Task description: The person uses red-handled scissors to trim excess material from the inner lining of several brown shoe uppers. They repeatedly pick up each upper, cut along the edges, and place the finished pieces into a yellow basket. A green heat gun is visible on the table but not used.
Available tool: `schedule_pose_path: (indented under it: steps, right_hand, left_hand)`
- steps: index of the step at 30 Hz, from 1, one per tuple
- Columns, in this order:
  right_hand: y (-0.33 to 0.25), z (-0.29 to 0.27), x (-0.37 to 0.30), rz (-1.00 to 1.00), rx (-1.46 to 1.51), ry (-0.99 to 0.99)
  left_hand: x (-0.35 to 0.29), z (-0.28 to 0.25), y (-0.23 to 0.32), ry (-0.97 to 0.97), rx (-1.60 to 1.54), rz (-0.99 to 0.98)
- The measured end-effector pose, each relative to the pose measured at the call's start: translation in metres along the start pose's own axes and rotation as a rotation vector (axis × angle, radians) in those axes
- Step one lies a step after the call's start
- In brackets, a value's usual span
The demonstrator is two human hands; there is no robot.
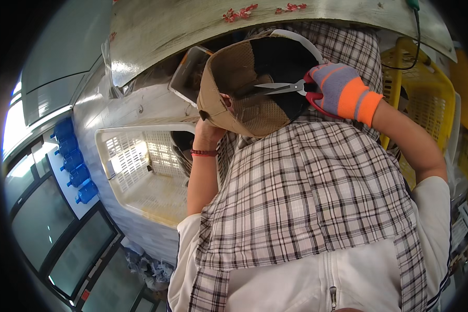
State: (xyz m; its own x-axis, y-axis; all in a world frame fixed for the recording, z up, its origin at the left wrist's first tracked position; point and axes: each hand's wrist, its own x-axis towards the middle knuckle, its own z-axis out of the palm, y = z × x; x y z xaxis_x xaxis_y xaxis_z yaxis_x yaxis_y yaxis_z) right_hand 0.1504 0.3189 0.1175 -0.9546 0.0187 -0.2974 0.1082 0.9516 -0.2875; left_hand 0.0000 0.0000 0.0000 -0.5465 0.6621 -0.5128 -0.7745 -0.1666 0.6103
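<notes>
A tan and black cap [211, 96] is held above my lap with its hollow inside turned up toward me. My left hand [209, 134] grips the cap at its left lower side; most of its fingers are hidden behind the fabric, and a fingertip shows at a gap in the cap. My right hand [343, 91], in an orange and purple knitted glove, is closed round the red handles of a pair of scissors [298, 87]. The scissor blades are parted slightly and point left over the inside of the cap.
Ahead is a table [166, 34] with pink flower prints. A white plastic basket [161, 195] at my left holds a dark item; a yellow basket [444, 104] stands at right. A black cable [417, 44] hangs near it. Blue water jugs [74, 161] line the far left.
</notes>
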Motion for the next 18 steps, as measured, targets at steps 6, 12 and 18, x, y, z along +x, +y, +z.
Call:
schedule_pose_path:
  steps: [6,12,18]
  right_hand:
    - [-0.009,-0.013,-0.002,-0.072,-0.061,-0.052]
    - [0.001,-0.009,-0.007,-0.096,-0.104,-0.156]
    - [-0.01,-0.009,0.002,-0.058,-0.167,-0.251]
  left_hand:
    - [-0.014,0.018,0.004,-0.091,0.171,-0.049]
    - [-0.025,0.046,0.021,0.021,0.251,-0.151]
    - [-0.025,0.042,0.016,0.099,0.266,-0.091]
